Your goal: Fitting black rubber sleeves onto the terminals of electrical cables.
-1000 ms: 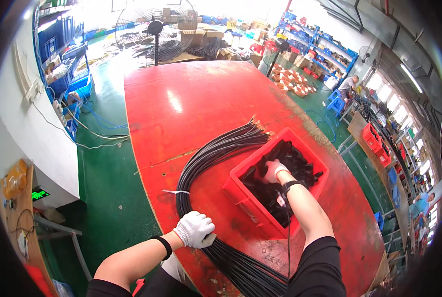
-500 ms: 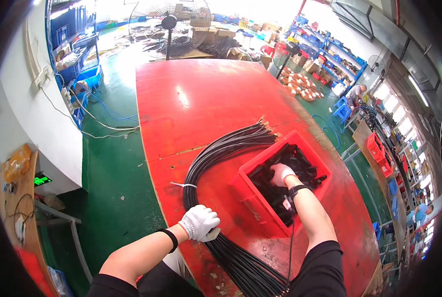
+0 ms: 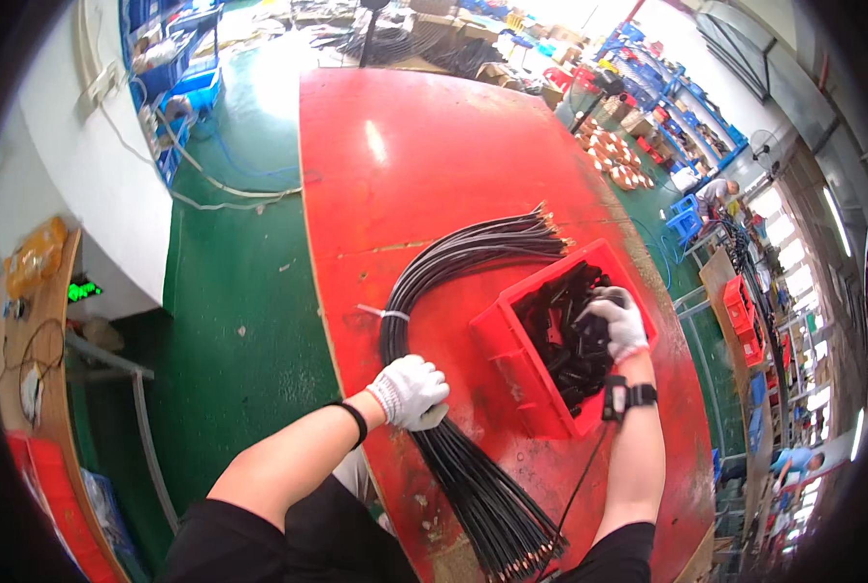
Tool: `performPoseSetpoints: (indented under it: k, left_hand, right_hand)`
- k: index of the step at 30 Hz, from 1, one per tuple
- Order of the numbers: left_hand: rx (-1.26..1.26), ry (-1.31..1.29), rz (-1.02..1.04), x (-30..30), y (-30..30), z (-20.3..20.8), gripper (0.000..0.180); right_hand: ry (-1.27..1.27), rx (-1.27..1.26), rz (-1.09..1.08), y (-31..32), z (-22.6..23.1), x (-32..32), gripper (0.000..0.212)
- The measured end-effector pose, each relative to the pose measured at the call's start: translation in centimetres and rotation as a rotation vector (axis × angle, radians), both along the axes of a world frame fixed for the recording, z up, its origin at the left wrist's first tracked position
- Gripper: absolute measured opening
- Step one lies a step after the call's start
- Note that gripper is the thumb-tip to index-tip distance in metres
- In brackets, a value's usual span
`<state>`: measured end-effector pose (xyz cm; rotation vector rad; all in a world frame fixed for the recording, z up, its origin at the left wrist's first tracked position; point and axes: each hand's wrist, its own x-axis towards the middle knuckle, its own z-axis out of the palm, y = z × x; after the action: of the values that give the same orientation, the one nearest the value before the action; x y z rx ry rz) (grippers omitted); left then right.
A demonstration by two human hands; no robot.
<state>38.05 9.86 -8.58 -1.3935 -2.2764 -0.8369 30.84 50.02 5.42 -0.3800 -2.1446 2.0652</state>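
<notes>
A thick bundle of black cables (image 3: 432, 262) curves over the red table, bound by a white zip tie (image 3: 383, 313). Copper-coloured ends show at both of its fanned tips. My left hand (image 3: 410, 392), in a white knitted glove, is closed over the bundle below the tie, with its palm side hidden. To the right stands a red plastic box (image 3: 521, 389) holding many small black pieces (image 3: 575, 355). Above the box's right part is my gloved right hand (image 3: 620, 323), fingers curled round a dark piece whose shape is mostly covered.
The red table (image 3: 414, 146) stretches away in front of me. A thin cord (image 3: 584, 476) runs down from my right wrist device (image 3: 628, 396). At left are a wooden bench (image 3: 50, 330) and white wall. Two people work far right near red bins (image 3: 742, 316).
My right hand has risen from among the black pieces and moved right, to the box's far right side. The left hand stays on the cable bundle. My view has shifted, so the table sits higher.
</notes>
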Motion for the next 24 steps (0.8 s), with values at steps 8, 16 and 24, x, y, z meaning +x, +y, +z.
performPoseSetpoints:
  k: [8, 16, 24]
  left_hand:
    - [-0.175, -0.051, 0.043, -0.7, -0.2, 1.8, 0.029]
    - [-0.025, -0.064, 0.056, -0.7, 0.6, 0.8, 0.028]
    - [-0.262, -0.982, -0.581, 23.3, 2.5, 6.6, 0.082]
  right_hand:
    - [0.371, -0.384, -0.102, -6.3, 6.2, 22.5, 0.030]
    - [0.402, -0.451, -0.354, -15.2, -1.1, 43.6, 0.032]
    - [0.290, -0.496, -0.555, -21.3, -6.6, 52.2, 0.028]
